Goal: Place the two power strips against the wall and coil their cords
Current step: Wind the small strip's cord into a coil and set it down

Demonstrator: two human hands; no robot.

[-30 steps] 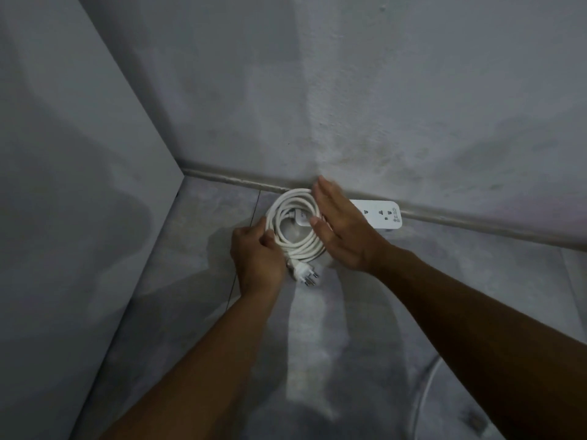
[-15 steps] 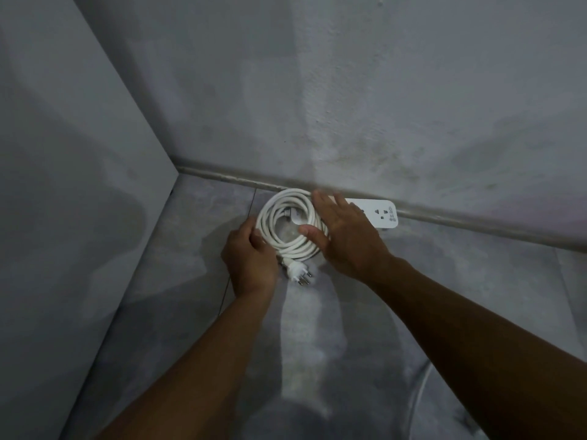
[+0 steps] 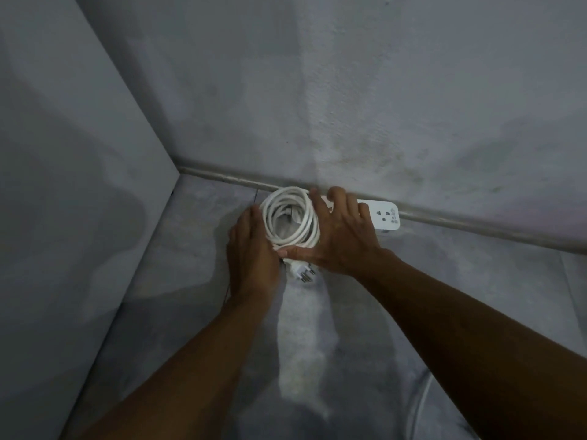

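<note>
White power strip (image 3: pixel 384 215) lying flat against the baseboard (image 3: pixel 222 178), sockets up, its long axis parallel to the baseboard and its free end pointing right. Its coiled cord (image 3: pixel 305 222) lies flat, touching the baseboard, with the plug (image 3: pixel 301 274) on the side away from the baseboard, pins toward the person. The left hand (image 3: pixel 251 252), fingers straight and together, presses the coil's left flank and the right hand (image 3: pixel 344 236), fingers spread, covers the strip and the coil's right flank; the step appears to be settling the first coil, so the next move likely calls for a gentle release that leaves the loops in place.
</note>
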